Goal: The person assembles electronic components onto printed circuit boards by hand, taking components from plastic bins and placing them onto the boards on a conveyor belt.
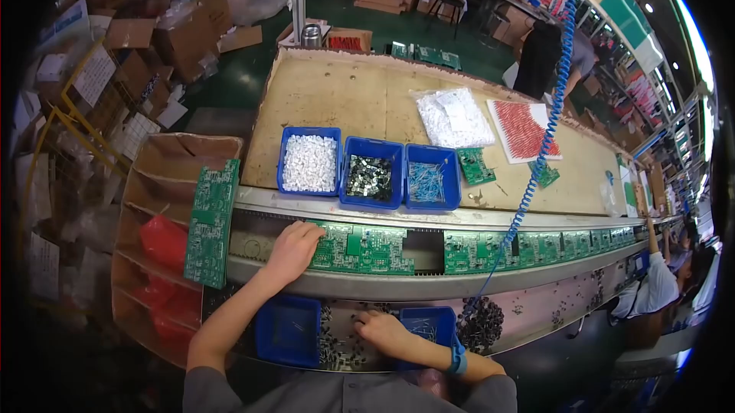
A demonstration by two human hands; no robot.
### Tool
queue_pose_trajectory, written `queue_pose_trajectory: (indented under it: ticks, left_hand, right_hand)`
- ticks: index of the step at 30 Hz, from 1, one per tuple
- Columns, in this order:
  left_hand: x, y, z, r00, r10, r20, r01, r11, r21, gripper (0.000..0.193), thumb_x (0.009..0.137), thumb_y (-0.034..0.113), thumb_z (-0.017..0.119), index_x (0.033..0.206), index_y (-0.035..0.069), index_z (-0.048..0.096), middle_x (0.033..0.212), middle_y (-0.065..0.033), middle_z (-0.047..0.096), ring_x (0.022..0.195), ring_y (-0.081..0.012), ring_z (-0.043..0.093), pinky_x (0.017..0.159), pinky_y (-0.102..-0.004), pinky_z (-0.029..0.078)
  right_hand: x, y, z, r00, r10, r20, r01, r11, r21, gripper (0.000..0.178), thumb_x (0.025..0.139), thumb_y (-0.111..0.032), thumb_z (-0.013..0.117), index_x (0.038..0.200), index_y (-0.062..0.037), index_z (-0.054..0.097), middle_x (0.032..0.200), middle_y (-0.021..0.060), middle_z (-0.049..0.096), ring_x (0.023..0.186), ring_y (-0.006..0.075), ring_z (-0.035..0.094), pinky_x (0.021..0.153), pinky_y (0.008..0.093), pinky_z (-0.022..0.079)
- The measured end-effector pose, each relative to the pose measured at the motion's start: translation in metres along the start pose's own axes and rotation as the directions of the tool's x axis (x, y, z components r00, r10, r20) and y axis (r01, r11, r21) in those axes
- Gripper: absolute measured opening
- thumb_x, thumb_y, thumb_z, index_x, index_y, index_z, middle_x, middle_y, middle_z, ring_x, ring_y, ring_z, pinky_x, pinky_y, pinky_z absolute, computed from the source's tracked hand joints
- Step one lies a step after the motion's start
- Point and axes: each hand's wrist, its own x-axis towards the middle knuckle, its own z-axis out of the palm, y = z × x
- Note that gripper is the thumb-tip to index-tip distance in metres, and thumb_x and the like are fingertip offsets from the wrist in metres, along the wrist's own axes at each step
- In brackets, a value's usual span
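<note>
My left hand (292, 249) is closed at the left end of a green circuit board (366, 248), which lies in the metal conveyor track. Its fingertips rest on the board's edge. My right hand (380, 332), with a blue wrist strap (458, 359) on that arm, is down in the near trough among loose small dark components (341, 348). Its fingers are bunched together, and whatever they pinch is hidden. A blue bin (288, 330) with a few thin parts stands left of that hand. Another blue bin (429, 323) holding thin-leaded parts is partly behind the right wrist.
Blue bins of white parts (309, 163), dark parts (370, 174) and light-blue parts (431, 183) line the track's far side. More circuit boards (543, 248) continue right. A large board (210, 222) leans over the left cardboard box (142, 202). A coiled blue cord (545, 141) hangs across.
</note>
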Motion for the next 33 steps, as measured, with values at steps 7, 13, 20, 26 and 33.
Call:
queue_pose_trajectory:
  ticks: [7,13,20,26,33]
  left_hand:
    - [0.001,0.000,0.001,0.998,0.064,0.017,-0.065,0.994,0.088,0.020,0.075,0.003,0.057,0.095,0.003,0.062,0.093,-0.0101,0.062,0.088,-0.0273,0.057,0.079,-0.0371,0.045]
    - [0.003,0.000,0.000,0.996,0.080,0.023,-0.082,0.991,0.105,0.020,0.075,0.005,0.055,0.094,0.003,0.062,0.090,-0.0096,0.061,0.090,-0.0265,0.056,0.079,-0.0364,0.044]
    - [0.013,0.004,-0.004,0.985,0.082,0.154,-0.102,0.987,0.127,0.023,0.071,-0.002,0.061,0.093,0.003,0.062,0.088,-0.0100,0.058,0.088,-0.0286,0.055,0.079,-0.0381,0.045]
    - [0.003,0.021,0.002,0.994,0.097,0.051,-0.104,0.983,0.153,0.016,0.073,0.005,0.056,0.089,0.005,0.059,0.084,-0.0087,0.055,0.086,-0.0274,0.055,0.074,-0.0374,0.045]
    - [-0.041,0.092,-0.002,0.651,0.259,0.714,-0.118,0.963,-0.242,0.022,0.083,0.021,0.064,0.099,0.007,0.058,0.085,-0.0122,0.059,0.080,-0.0317,0.063,0.065,-0.0394,0.052]
  right_hand:
    - [0.001,-0.005,-0.006,0.998,-0.019,-0.062,0.017,1.000,-0.025,0.012,0.071,-0.010,0.057,0.082,-0.0060,0.062,0.088,0.0094,0.058,0.086,0.0248,0.058,0.072,0.0336,0.051]
    - [0.001,-0.004,-0.006,0.999,-0.009,-0.053,0.008,1.000,-0.022,0.013,0.071,-0.010,0.057,0.082,-0.0060,0.062,0.088,0.0089,0.057,0.088,0.0245,0.056,0.075,0.0329,0.049]
    - [-0.003,-0.005,-0.009,0.998,-0.026,-0.058,0.028,0.999,0.039,0.014,0.071,-0.006,0.057,0.083,-0.0046,0.061,0.089,0.0102,0.056,0.087,0.0261,0.056,0.077,0.0331,0.049]
    - [-0.012,0.004,-0.039,0.986,0.038,-0.165,0.018,0.945,0.326,0.016,0.069,-0.003,0.059,0.086,-0.0041,0.059,0.085,0.0129,0.056,0.085,0.0313,0.057,0.074,0.0386,0.049]
    - [-0.005,0.052,-0.075,0.867,0.252,-0.429,-0.066,0.913,0.402,0.014,0.075,0.001,0.061,0.087,-0.0026,0.066,0.083,0.0135,0.062,0.079,0.0335,0.060,0.069,0.0395,0.050]
